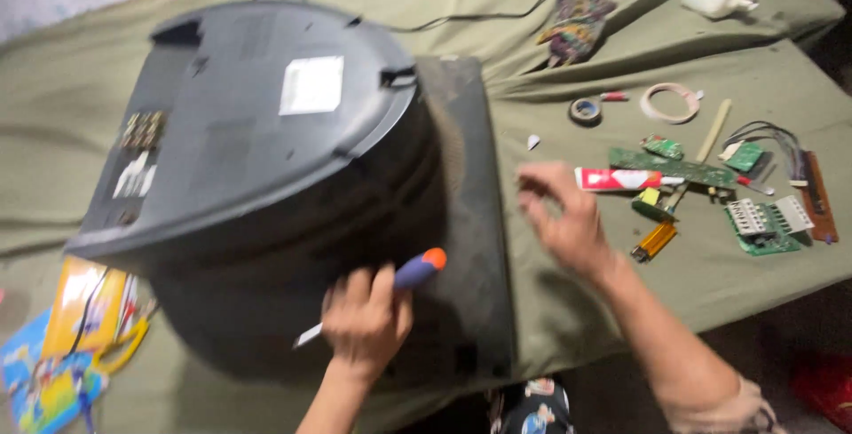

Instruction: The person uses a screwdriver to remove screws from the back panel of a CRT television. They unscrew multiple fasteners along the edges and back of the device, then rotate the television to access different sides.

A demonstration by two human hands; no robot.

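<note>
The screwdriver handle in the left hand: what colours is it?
Blue-purple screwdriver handle with an orange end, gripped by the left hand; head view.

On the television's dark rear shell you see a white square label (311,85) near its far middle and a paler connector sticker (135,177) at its left. A red-and-white tube (619,179) lies right of it, and bright yellow-blue printed packets (55,354) lie near left.

Blue-orange-handled screwdriver (404,283) lying across dark grey television back (266,159), face-down
</note>
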